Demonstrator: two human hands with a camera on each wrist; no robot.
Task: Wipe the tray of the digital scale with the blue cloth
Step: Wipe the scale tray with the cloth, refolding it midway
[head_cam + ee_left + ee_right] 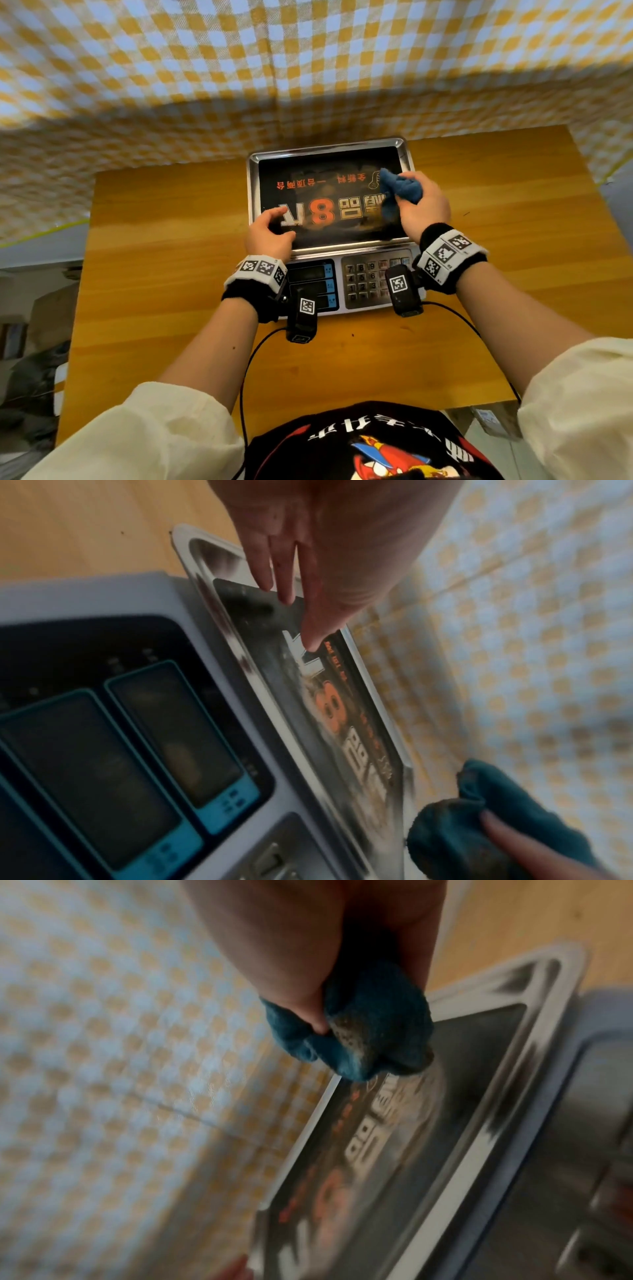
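Head view: bottom of frame is a black printed shirt [370, 445] and cream sleeves [579, 407], forearms reaching up toward frame centre. Both wrists wear black bands with white marker tags, with wrist cameras [403, 291] hanging under them. Digital scale [342, 284] sits at centre on a wooden table [164, 274]; keypad and blue-edged displays face the person. Its steel tray [252, 192] carries a dark printed sheet with an orange "8". Left hand [267, 233] is at the tray's lower-left corner, fingers loosely curled, holding nothing, fingertips at or just above the sheet. Right hand [423, 205] is at the tray's right side, fist closed around the blue cloth [399, 192]; cloth is bunched and hangs down onto the sheet. Yellow-and-white checked fabric [205, 68] fills the top of the frame.

Left wrist view: left hand [318, 561] at top centre, fingers [311, 639] pointing down, fairly straight, one tip on or just above the sheet; contact unclear. Tray [192, 569] runs diagonally; scale [103, 593] displays at lower left. Blue cloth [479, 818] at lower right, a finger of the right hand [514, 840] pressed on it.

Right wrist view, blurred: right hand [325, 947] at top centre, grips the wadded blue cloth [369, 1031], cloth bottom touching the sheet near the tray's upper end. Tray [561, 1010] rim at right, checked fabric [103, 1042] at left.
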